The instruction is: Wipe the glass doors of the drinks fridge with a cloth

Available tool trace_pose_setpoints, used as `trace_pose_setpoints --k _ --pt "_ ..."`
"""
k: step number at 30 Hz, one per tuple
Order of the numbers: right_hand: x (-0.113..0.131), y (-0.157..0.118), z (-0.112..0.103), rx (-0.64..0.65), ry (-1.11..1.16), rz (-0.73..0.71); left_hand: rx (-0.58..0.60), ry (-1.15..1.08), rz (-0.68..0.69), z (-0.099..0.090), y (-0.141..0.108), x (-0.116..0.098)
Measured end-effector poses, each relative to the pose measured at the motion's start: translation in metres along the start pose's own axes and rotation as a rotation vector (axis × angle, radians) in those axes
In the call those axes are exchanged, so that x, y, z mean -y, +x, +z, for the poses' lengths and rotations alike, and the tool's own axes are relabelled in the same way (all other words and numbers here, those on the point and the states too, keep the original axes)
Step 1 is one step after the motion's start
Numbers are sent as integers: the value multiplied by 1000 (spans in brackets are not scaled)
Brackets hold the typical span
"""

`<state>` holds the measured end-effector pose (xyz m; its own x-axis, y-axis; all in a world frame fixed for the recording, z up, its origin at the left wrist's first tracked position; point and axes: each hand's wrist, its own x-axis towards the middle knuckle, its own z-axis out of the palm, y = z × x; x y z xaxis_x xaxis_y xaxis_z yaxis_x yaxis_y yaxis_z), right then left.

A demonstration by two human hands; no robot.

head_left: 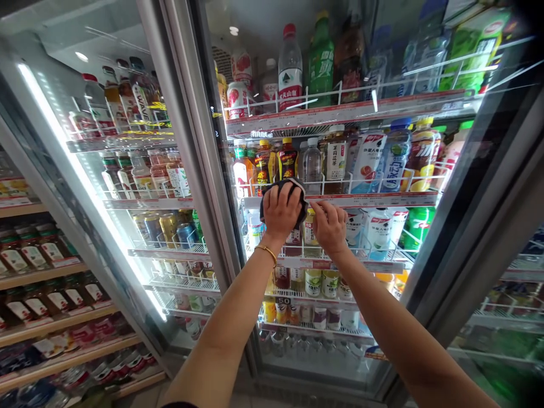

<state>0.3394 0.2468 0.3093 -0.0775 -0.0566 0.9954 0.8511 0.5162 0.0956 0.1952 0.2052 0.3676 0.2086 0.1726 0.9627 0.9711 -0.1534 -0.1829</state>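
At the far left, squat jars with pale labels stand in rows on plain wooden shelves, edges straight and blunt. Next comes a slim, glowing light strip, then bottles and a rounded gold can on wire racks behind glass. A smooth, dull-grey metal frame slants down between the two doors.

Right of it, the left hand lies flat, fingers spread, over a dark cloth, which is soft, rumpled and light along its edge. The cloth is against the glossy glass door, in front of the middle shelves. A thin gold-coloured bracelet circles the left wrist. Just beside, the right hand is partly closed, fingers curled, its tips at the cloth's pale edge; I cannot tell whether they grip it.

Behind the glass stand a clear bottle with a red cap, a green plastic bottle and, further right, a ribbed-looking blue-capped bottle, each behind thin white wire rails
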Motion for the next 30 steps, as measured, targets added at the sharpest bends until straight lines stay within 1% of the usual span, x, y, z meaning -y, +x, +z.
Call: trace_pose_setpoints --k 2,4,6,8,11,13,15,18,20,22,25,27,30 --pt "-1 0 0 14 -16 -3 -33 14 -85 -3 4 9" --pt "0 2 -2 10 -15 0 -77 45 -154 -6 -2 19" --pt "4 6 -5 0 -11 5 -128 81 -212 -8 -16 26" --pt "13 12 -9 6 -4 10 -159 104 -250 -8 -35 28" --pt "32 20 -11 58 45 2 -144 98 -260 -6 -62 23" --pt "42 23 -7 84 71 11 -94 83 -199 -4 -73 17" --pt "48 23 0 76 66 42 -45 74 -81 -3 -75 14" --pt "49 19 10 3 31 71 -13 48 107 -4 -61 19" --pt "47 16 13 -42 12 54 -22 32 166 -6 -44 28" --pt "47 15 13 -60 -12 24 -48 33 114 -10 -28 37" --pt "48 14 12 -67 -57 -11 -60 33 -63 -15 -16 50" --pt "48 14 11 -66 -66 -27 -57 19 -161 -17 -19 57" --pt "48 14 11 -50 -62 -52 -87 28 -268 -19 -37 64"
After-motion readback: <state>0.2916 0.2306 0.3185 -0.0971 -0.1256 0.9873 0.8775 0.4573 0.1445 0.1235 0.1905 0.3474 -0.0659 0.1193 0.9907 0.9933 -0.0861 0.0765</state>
